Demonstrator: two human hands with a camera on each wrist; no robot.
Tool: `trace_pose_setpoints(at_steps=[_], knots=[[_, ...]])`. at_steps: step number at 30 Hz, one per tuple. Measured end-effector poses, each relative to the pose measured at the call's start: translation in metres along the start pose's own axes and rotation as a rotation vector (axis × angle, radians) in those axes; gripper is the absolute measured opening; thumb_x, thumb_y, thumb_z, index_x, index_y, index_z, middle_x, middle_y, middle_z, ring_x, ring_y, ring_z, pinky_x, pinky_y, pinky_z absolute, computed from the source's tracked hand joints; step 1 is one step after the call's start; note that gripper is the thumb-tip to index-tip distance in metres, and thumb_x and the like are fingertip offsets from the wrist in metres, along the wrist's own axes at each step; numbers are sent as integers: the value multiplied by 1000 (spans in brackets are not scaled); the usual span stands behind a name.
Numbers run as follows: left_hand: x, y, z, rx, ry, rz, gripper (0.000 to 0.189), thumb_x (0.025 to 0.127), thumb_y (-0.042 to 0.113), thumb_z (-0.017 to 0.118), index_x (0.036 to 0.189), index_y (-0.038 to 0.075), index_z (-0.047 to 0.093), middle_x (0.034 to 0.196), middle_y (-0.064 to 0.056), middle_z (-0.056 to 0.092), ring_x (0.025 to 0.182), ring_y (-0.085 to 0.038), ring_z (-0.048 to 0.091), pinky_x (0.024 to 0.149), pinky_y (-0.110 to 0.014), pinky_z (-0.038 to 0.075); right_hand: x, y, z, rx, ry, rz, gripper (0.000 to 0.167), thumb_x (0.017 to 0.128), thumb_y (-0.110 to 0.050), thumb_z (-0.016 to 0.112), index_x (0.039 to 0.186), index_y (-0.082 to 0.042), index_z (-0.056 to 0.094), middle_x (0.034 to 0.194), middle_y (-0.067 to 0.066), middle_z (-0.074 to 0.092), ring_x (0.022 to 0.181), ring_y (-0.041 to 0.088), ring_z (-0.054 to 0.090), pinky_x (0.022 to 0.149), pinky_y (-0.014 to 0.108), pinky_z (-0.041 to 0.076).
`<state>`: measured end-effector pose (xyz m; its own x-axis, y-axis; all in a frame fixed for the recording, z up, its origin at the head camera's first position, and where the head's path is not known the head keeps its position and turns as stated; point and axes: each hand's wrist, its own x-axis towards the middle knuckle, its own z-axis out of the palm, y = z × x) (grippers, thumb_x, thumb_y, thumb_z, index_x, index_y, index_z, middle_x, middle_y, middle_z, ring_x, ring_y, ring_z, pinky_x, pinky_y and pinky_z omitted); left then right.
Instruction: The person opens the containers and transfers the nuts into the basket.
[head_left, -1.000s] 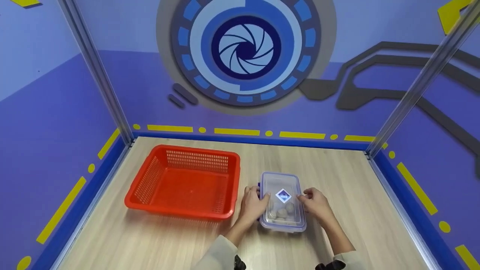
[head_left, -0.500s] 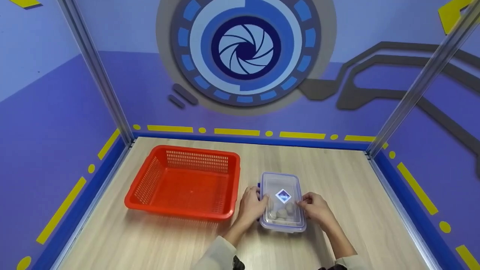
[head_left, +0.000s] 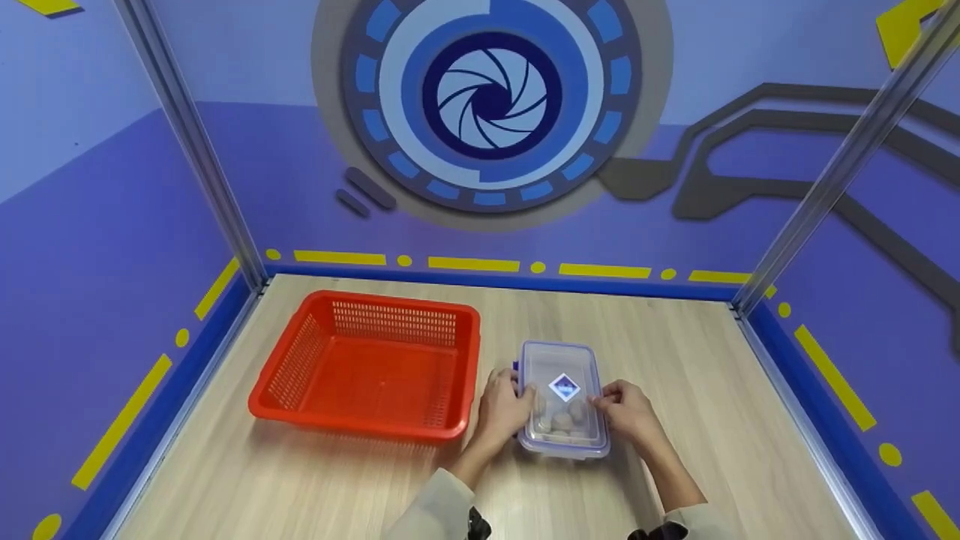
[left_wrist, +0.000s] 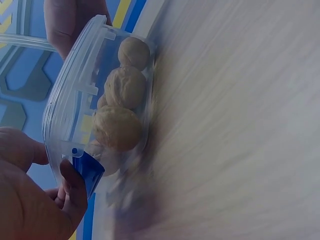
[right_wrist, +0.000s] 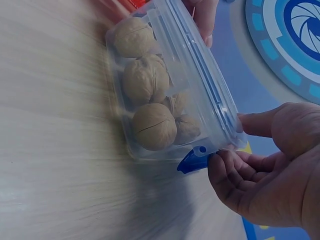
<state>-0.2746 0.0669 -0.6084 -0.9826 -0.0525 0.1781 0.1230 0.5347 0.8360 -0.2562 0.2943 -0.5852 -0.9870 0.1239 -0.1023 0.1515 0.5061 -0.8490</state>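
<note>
Blue-purple walls [head_left: 262, 165] on three sides, yellow dashes low along them; pale wood-grain table [head_left: 667, 345] between. Left on the table: red basket [head_left: 352, 428], perforated sides, its red floor in plain view. Next, left hand [head_left: 501, 411], just right of the basket, clamped on the box's left edge, thumb on the rim, fingers bent at the side. Then the box [head_left: 564, 406], clear, on the table between the hands, lid [head_left: 559, 358] on, diamond label [head_left: 565, 388] on top. Right hand [head_left: 630, 411] pinches the box's opposite edge. Hands apart, the box between.

From the head, contents are dim pale rounds at the near end. The right wrist view makes them walnuts [right_wrist: 146, 78], at least five, touching. Wrist views also show blue latches, one by the left fingers [left_wrist: 89, 172], one by the right [right_wrist: 192, 162], both angled out from the wall.
</note>
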Motion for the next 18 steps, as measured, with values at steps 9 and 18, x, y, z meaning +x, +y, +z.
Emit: trace_pose_setpoints(at_steps=[9,18], knots=[[3,1,2,-15,14,-14,27,93,18,75,110,1,65,102,-13,61,86,-23,61,80,-42,55,6,2,3,9,24,-39,18,99,-6,69,107,8,61,90,10,58,81,21,55,65,29,47],[3,-1,5,1,33,-27,28,91,18,77,110,0,66,100,-9,58,84,-22,61,79,-41,55,4,1,4,40,27,-23,23,100,-9,70,108,9,60,90,10,58,81,20,55,65,28,47]])
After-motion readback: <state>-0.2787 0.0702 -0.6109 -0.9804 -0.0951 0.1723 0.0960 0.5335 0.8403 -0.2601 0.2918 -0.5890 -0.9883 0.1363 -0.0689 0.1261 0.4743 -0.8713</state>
